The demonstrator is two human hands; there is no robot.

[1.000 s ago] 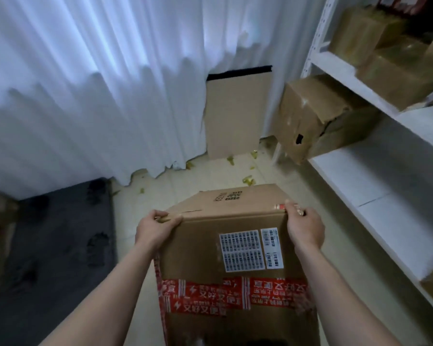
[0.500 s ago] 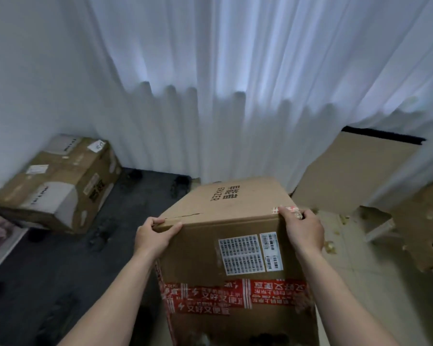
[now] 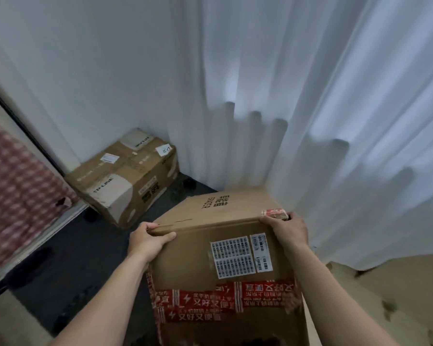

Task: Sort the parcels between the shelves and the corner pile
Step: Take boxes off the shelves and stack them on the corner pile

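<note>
I carry a big brown cardboard parcel (image 3: 220, 248) with red printed tape and white barcode labels, held in front of me above the floor. My left hand (image 3: 148, 239) grips its upper left edge, thumb on the near face. My right hand (image 3: 286, 229) grips the upper right corner, fingers curled over the top. A second brown parcel (image 3: 128, 176) with white labels lies on the dark mat in the room's corner, ahead and to the left. The shelves are out of view.
White curtains (image 3: 310, 108) hang ahead and to the right, reaching the floor. A white wall (image 3: 73, 71) closes the left side. A dark mat (image 3: 68, 265) covers the floor on the left; beige floor (image 3: 385, 283) with scraps lies on the right. Red checked fabric (image 3: 15, 201) fills the far left.
My view has swung left from the shelves toward the corner. The corner parcel has come closer to the middle. Both hands keep the same grip on the carried parcel.
</note>
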